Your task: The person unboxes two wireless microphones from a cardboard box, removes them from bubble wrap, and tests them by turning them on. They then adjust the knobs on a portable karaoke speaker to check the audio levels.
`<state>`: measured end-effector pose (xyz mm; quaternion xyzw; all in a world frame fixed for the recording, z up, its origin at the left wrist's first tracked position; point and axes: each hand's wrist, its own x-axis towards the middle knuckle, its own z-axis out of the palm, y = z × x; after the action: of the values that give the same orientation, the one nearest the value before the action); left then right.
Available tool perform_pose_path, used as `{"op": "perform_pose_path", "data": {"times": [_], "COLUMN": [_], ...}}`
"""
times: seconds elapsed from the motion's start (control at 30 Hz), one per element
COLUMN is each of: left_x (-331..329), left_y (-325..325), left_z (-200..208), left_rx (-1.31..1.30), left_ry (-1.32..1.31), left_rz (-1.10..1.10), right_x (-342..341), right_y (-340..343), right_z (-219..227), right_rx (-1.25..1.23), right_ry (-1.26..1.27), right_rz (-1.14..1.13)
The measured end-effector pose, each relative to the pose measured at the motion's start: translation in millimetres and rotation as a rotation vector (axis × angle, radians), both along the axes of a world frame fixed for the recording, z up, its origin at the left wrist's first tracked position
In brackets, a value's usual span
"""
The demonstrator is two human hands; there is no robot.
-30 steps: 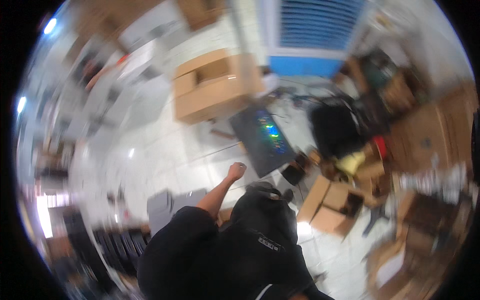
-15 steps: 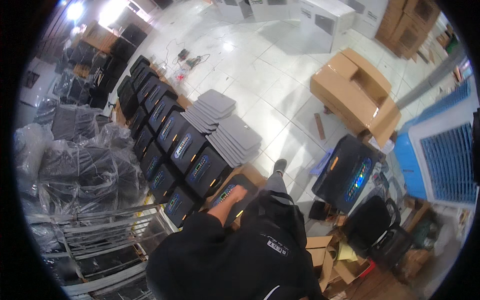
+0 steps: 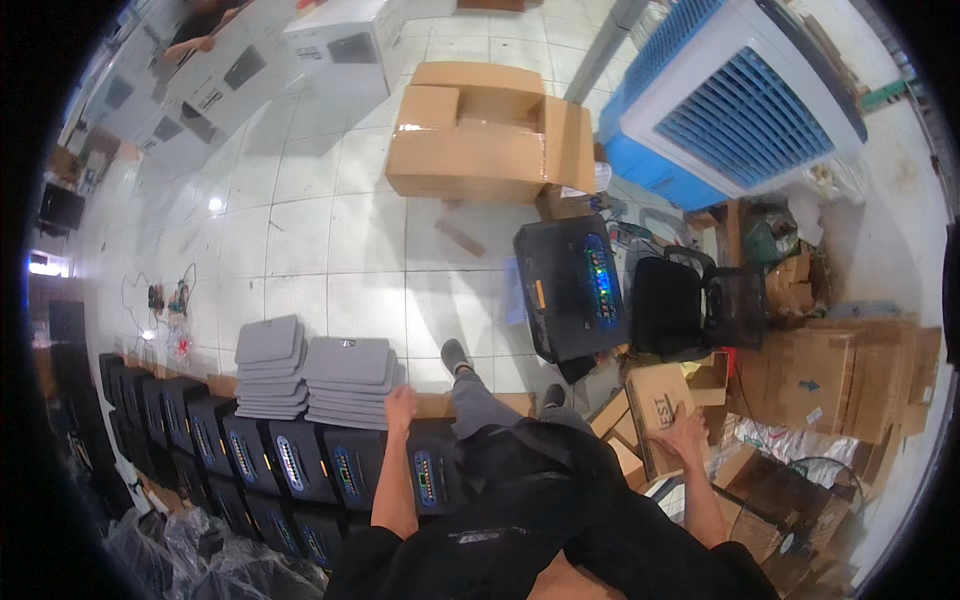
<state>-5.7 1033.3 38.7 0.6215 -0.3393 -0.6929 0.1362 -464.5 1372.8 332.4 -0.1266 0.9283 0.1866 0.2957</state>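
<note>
My right hand (image 3: 685, 436) is at a small brown cardboard box (image 3: 660, 398) at the right, its fingers wrapped over the near edge. Over on the left, my left hand (image 3: 400, 408) is raised beside a stack of grey flat panels (image 3: 350, 362), apart from it as far as I can see. Its fingers are loosely bent, with nothing visible in them. Under that forearm stands a black speaker-like case (image 3: 355, 470) with a shiny control strip. Similar black cases (image 3: 292, 462) run in rows to the left.
Another grey panel stack (image 3: 270, 342) lies farther left. An opened carton (image 3: 470, 155) sits on the tiled floor ahead. At right are another black case (image 3: 570, 285), a black chair (image 3: 668, 305), a blue-and-white air cooler (image 3: 740, 115) and a fan (image 3: 800, 510). A person's hand (image 3: 190, 47) shows far left.
My view has swung to the right. My left hand has lifted off the black case it was over. My right hand, unseen before, now grips the small cardboard box.
</note>
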Motion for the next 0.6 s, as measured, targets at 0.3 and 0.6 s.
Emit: {"op": "perform_pose_path", "data": {"times": [0.3, 0.6], "left_x": [-259.0, -166.6], "left_y": [85.0, 162.0], "left_z": [175.2, 115.2], "left_rx": [-0.11, -0.374], "left_ry": [0.387, -0.291], "left_rz": [-0.73, -0.598], "right_x": [-39.1, -84.2], "right_y": [-6.8, 45.6], "right_z": [5.9, -71.5], "right_rx": [-0.623, -0.811], "right_ry": [-0.244, -0.662], "right_rz": [0.012, -0.039]}}
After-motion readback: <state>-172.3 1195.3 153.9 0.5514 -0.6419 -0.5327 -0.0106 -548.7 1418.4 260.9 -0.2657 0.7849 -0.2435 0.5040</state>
